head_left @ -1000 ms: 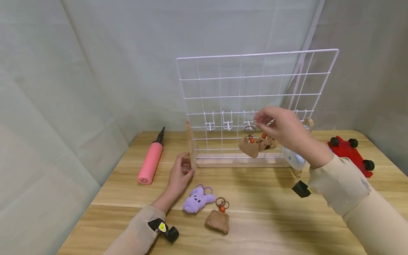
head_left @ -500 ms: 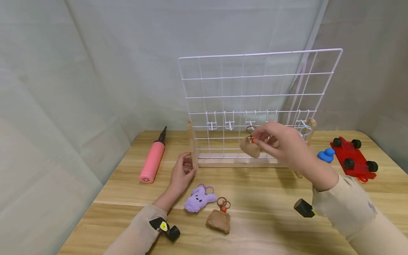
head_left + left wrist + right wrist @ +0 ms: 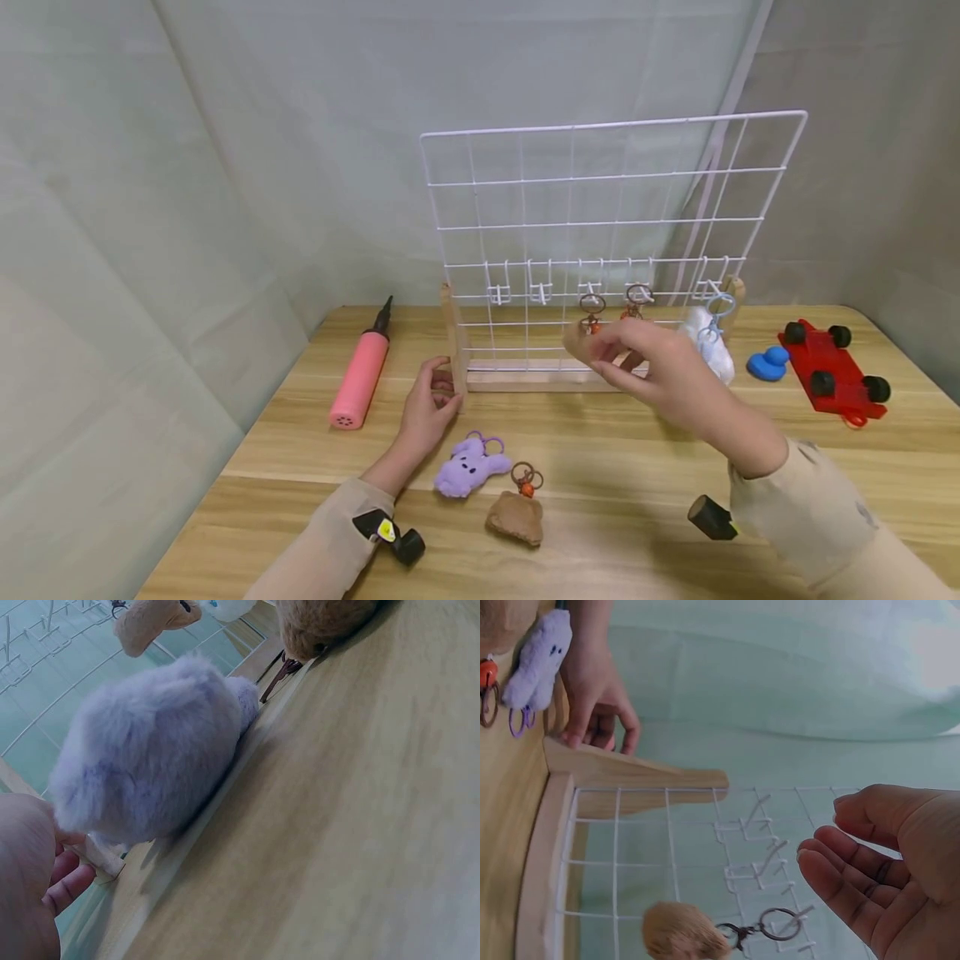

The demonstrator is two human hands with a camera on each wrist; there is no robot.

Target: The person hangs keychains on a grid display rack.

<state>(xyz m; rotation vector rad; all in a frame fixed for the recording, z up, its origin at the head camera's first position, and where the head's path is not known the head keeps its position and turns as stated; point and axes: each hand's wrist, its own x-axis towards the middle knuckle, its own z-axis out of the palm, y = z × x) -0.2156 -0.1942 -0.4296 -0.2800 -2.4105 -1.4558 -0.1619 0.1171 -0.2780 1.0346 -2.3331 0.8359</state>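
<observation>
A white wire grid rack [image 3: 615, 124] stands on a wooden base. My left hand [image 3: 427, 417] grips the base's left wooden leg [image 3: 455, 354] between thumb and fingers. From one hook hangs a brown plush keychain [image 3: 576, 342]. My right hand [image 3: 660, 367] is right beside it in the head view; in the right wrist view the fingers are loosely bent and apart from the plush. Behind that hand hangs another brown keychain, mostly hidden. A white plush with a blue ring [image 3: 716, 354] hangs at the right. A purple plush keychain [image 3: 468, 469] and a brown one [image 3: 515, 518] lie on the table.
A pink hand pump [image 3: 360, 379] lies left of the rack. Right of it are a blue toy duck [image 3: 768, 364] and an upturned red toy car [image 3: 832, 367]. Two hooks at the rack's left [image 3: 540, 293] carry nothing. Fabric walls close off the back and sides.
My right hand has come down from hook height, past the hanging keychain's orange bead, to the plush. The blue duck and white plush show again. The left hand has kept its place.
</observation>
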